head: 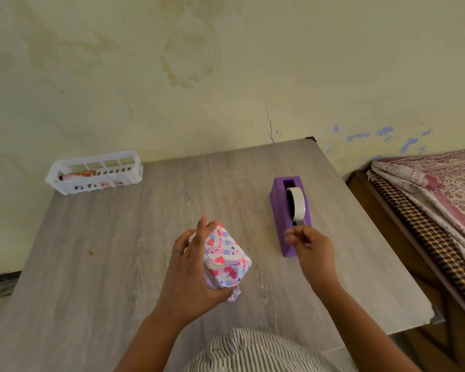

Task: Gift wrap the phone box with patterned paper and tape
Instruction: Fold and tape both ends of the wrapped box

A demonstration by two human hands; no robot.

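1. Two bare hands are at work over a grey wood-grain table (118,237), seen from above by the person doing the wrapping.
2. Her left hand (191,267) grips the phone box (226,257), which is already covered in white paper patterned with red and blue hearts. Fingers reach round its far end and the thumb sits under its near end, where a loose flap of paper sticks out. The box is lifted and tilted above the near middle of the table.
3. Her right hand (310,249) is at the near end of a purple tape dispenser (290,213), just right of the box. Its fingers are curled at the cutter, where the end of the tape comes down; whether they actually pinch the tape is too blurred to tell.
4. A roll of clear tape (298,202) sits upright in the dispenser.
5. At the far left corner stands a white slotted plastic basket (97,173) holding something pink and white.
6. To the right, beside the table, lies a bed with folded patterned cloths (435,194).
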